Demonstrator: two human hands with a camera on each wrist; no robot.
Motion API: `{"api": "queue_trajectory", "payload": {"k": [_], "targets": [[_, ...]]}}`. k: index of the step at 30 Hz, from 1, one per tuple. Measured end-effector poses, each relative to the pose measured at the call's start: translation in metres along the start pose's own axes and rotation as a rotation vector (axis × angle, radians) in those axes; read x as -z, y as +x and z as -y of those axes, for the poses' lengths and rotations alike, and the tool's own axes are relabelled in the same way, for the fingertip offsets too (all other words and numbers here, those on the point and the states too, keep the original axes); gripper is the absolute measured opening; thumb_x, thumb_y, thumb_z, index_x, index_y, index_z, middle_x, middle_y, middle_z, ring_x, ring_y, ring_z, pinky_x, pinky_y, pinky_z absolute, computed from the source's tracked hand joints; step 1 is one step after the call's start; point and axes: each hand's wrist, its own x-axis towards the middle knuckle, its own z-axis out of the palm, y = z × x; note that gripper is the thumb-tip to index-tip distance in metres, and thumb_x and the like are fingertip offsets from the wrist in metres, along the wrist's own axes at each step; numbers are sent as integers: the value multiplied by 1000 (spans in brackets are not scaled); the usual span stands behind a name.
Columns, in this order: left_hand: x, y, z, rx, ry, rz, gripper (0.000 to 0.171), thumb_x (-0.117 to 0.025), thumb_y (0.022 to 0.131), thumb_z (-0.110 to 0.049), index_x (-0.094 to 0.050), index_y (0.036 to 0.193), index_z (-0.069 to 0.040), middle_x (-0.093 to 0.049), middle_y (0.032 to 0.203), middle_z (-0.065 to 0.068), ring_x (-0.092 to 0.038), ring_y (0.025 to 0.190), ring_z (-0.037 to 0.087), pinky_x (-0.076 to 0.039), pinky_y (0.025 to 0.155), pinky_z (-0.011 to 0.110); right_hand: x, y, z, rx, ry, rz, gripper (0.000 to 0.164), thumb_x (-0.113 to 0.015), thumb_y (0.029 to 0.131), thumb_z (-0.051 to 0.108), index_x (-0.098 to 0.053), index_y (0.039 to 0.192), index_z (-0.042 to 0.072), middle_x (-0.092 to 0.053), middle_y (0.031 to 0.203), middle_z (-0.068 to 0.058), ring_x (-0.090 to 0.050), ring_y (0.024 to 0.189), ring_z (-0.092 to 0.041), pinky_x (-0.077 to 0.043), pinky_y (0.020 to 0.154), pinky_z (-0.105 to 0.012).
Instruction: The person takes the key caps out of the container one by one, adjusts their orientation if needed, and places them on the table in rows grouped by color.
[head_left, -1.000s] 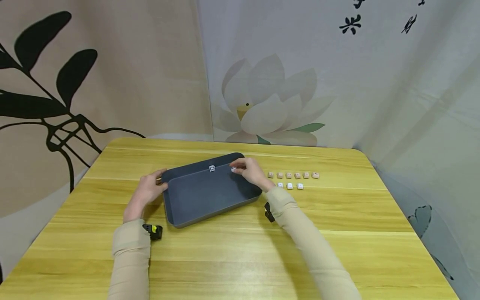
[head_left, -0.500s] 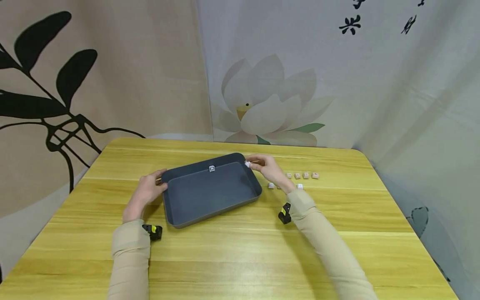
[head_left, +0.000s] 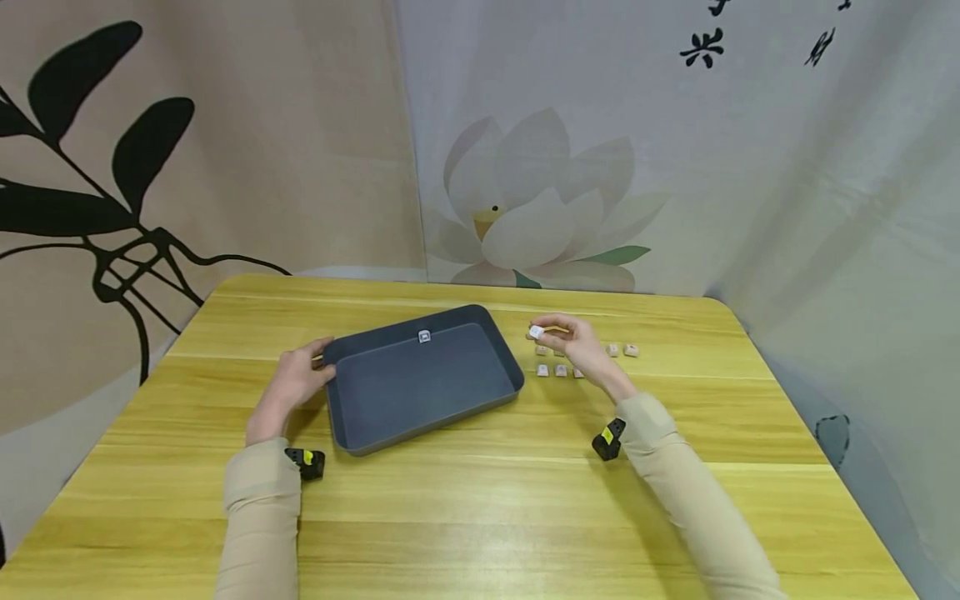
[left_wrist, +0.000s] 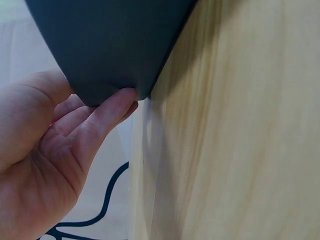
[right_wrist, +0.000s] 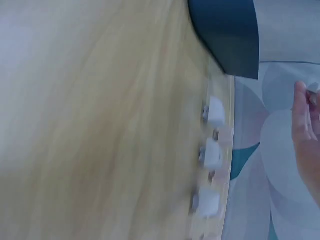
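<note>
A dark grey tray [head_left: 427, 387] lies at an angle on the wooden table. At its left end my left hand [head_left: 291, 385] grips the tray, with the thumb on the outer wall in the left wrist view. My right hand [head_left: 577, 346] pinches a white keycap [head_left: 536, 332] between thumb and fingers, raised just right of the tray. One white keycap [head_left: 424, 337] sits inside the tray by its far wall. Below the right hand are white keycaps [head_left: 542, 371] in a front row. Behind them runs a row of pale brown keycaps [head_left: 632, 351], partly hidden by that hand.
The yellowish wooden table [head_left: 480, 508] ends at a far edge in front of a printed curtain [head_left: 555, 167]. In the right wrist view, white keycaps [right_wrist: 212, 154] stand in line near the tray's corner [right_wrist: 232, 45].
My right hand has moved right, from above the tray to above the keycap rows, with the white keycap still pinched. The left hand and tray stay in place.
</note>
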Motion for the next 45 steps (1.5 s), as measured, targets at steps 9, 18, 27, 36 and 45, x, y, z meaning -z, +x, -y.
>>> {"api": "queue_trajectory", "payload": {"k": [9,18,27,36,45], "targets": [[1,1,-2,0,3,-1,58,-47,90,-8,-26,143,1,-31,140,34,-43,122,47,-48,92,46,28,-23,-11,-11,-30,-95,40,-61,87,20,-53,122,4,-57,121,-14,-57,111,-32,-43,98,-51],[1,0,-2,-8,-3,-5,57,-47,90,-7,-26,143,2,-32,139,34,-43,121,47,-48,92,47,64,-43,-32,-22,-175,-187,47,-62,86,30,-54,126,6,-60,120,-7,-56,96,5,-48,84,-16],[1,0,-2,-12,10,-7,57,-47,91,-8,-26,143,2,-33,139,33,-44,121,46,-48,92,47,89,-59,-45,-67,-224,-237,45,-63,86,24,-56,123,0,-60,121,-17,-58,88,12,-49,80,-11],[-1,0,-1,-18,13,-16,57,-48,90,-9,-27,142,2,-34,139,34,-45,120,46,-48,92,47,104,-65,-59,-138,-337,-263,43,-64,85,23,-59,120,-1,-58,123,-21,-54,86,14,-45,76,-6],[-1,0,1,-21,9,-13,57,-47,90,-8,-27,143,2,-33,139,34,-44,120,47,-48,92,47,100,-61,-59,-170,-401,-204,36,-65,83,11,-61,115,-5,-54,127,-23,-52,117,-34,-45,74,-6]]}}
